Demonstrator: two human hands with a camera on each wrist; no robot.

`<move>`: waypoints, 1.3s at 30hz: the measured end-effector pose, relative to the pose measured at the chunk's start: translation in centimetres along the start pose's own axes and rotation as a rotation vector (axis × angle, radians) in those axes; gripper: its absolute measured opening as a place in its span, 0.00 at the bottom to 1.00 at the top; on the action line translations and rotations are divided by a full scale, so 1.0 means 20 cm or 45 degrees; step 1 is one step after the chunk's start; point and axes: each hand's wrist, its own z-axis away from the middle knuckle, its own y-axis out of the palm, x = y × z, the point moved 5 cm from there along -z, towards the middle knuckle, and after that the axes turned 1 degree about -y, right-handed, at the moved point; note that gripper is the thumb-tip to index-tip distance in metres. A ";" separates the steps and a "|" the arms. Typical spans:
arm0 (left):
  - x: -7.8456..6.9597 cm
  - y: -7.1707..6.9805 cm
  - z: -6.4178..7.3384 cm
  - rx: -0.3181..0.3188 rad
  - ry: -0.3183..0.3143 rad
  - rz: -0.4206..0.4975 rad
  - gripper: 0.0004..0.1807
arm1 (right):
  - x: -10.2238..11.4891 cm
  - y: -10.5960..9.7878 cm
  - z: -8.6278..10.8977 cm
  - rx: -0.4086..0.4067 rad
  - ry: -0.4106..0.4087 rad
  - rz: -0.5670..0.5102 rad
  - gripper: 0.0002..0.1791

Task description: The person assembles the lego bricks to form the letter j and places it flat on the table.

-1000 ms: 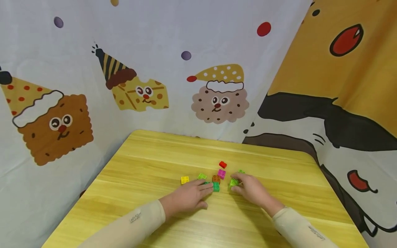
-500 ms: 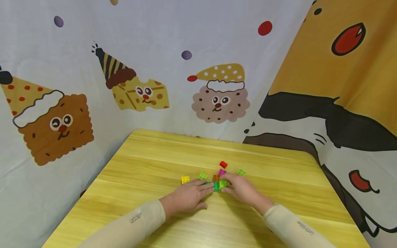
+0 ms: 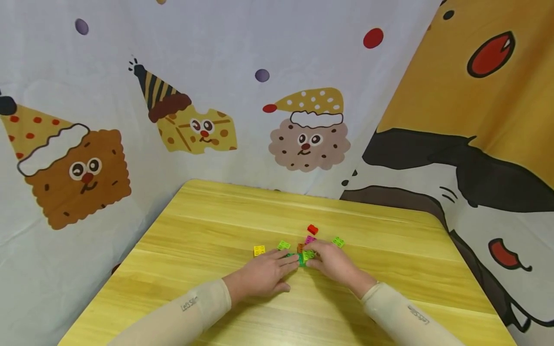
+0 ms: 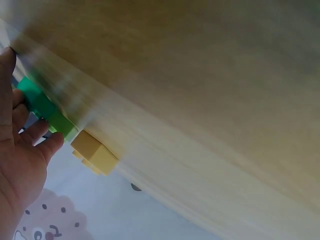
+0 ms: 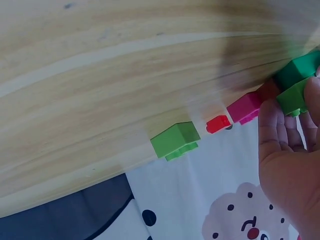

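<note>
My right hand [image 3: 337, 263] pinches a light green toy brick [image 3: 308, 254] between thumb and fingers. In the right wrist view, that brick is raised and tilted against a dark green brick [image 5: 295, 70]; whether their studs are joined cannot be told. With its fingers extended, my left hand [image 3: 264, 274] rests against the dark green bricks [image 3: 301, 261] from the left, partly covering them. Just behind these stand an orange-brown brick [image 3: 300, 248] and a magenta brick [image 3: 310, 239], the latter partly hidden by the right hand.
A yellow brick [image 3: 259, 250] and another light green brick [image 3: 283, 245] stand beyond the left hand. Farther back lies a small red brick [image 3: 312, 229]. One more light green brick [image 3: 338, 241] sits behind the right hand. The wooden table [image 3: 233, 206] meets a printed curtain [image 3: 242, 168].
My right hand has moved left with the light green brick, from the table beside the group to the dark green brick. The left hand has stayed in place.
</note>
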 end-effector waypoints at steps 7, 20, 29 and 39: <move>0.00 -0.01 0.00 0.006 -0.008 0.001 0.38 | 0.00 -0.01 -0.01 0.010 -0.036 0.009 0.19; -0.01 -0.01 0.02 -0.009 0.007 -0.029 0.38 | 0.05 -0.01 -0.02 0.065 -0.107 0.077 0.13; -0.02 -0.02 0.03 0.007 0.024 -0.054 0.37 | 0.03 0.02 0.00 0.027 -0.132 0.041 0.13; -0.03 -0.02 0.02 -0.013 0.020 -0.018 0.36 | 0.01 0.06 0.00 -0.054 -0.154 0.024 0.14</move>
